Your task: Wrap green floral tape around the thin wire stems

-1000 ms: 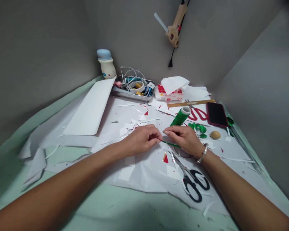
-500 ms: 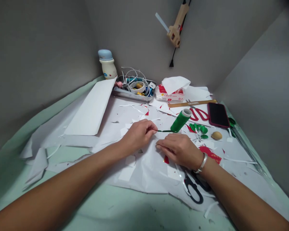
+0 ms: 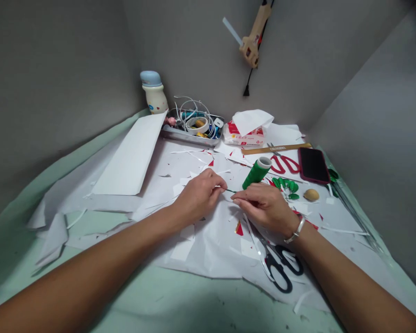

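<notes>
My left hand (image 3: 205,190) is closed in a pinch on a thin dark wire, whose fine end pokes out left of the fingers. A short length of green thread (image 3: 231,191) spans the small gap between my two hands. My right hand (image 3: 265,206) is closed, thumb and forefinger pinching the thread's other end. Just behind the right hand, a spool of green thread (image 3: 255,174) stands tilted to the right. Black-handled scissors (image 3: 280,273) lie under and in front of the right wrist. The exact contact at the fingertips is partly hidden.
Behind are a metal tray (image 3: 190,137) of cords and spools, a tissue pack (image 3: 244,135) and a bottle (image 3: 155,95). To the right lie red-handled scissors (image 3: 286,163), a phone (image 3: 314,165), green leaf-like pieces (image 3: 286,186) and a ruler (image 3: 277,149). A glue gun (image 3: 253,44) hangs above.
My right hand has shifted slightly right and up, and its fingers now pinch the thread. The spool has tipped or slid a little left. My left hand has hardly moved.
</notes>
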### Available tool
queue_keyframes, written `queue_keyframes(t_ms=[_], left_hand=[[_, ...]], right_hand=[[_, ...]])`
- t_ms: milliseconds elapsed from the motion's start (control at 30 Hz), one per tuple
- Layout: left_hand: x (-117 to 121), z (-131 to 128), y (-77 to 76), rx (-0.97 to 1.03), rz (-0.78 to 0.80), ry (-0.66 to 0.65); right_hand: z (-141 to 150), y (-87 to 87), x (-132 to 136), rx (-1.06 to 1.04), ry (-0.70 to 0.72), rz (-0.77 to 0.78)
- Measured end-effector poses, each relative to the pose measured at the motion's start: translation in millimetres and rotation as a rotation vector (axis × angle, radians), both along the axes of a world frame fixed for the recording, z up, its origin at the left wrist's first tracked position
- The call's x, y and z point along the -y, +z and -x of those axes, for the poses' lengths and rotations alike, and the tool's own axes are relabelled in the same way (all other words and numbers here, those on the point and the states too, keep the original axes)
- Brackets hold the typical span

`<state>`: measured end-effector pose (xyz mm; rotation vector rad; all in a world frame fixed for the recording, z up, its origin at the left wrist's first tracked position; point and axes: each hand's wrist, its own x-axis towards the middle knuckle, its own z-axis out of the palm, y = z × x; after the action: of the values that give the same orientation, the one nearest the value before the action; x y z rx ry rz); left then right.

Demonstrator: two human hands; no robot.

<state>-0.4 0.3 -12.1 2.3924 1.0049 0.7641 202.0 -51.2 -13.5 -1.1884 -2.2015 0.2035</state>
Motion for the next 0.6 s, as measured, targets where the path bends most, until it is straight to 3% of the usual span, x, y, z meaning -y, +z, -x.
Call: queue_keyframes(t_ms=[200, 333, 467, 600], left_hand=[[4.0, 0.8, 5.2, -0.038, -0.007, 0.044], [3.3, 1.9, 9.1, -0.022, -0.029, 0.117], [-2.0, 3.7, 12.6, 0.2, 0.059, 0.224], [-3.7, 4.3, 14.8, 0.448, 0.218, 0.235]], right_hand=[[-2.2, 1.1, -1.6, 0.023, 0.001, -0.004], [-1.4, 1.1, -0.2, -0.005, 0.062, 0.105], [-1.8, 0.3, -1.0, -0.043, 0.107, 0.285], [-14.8, -2.1, -10.1, -0.095, -0.044, 0.314]])
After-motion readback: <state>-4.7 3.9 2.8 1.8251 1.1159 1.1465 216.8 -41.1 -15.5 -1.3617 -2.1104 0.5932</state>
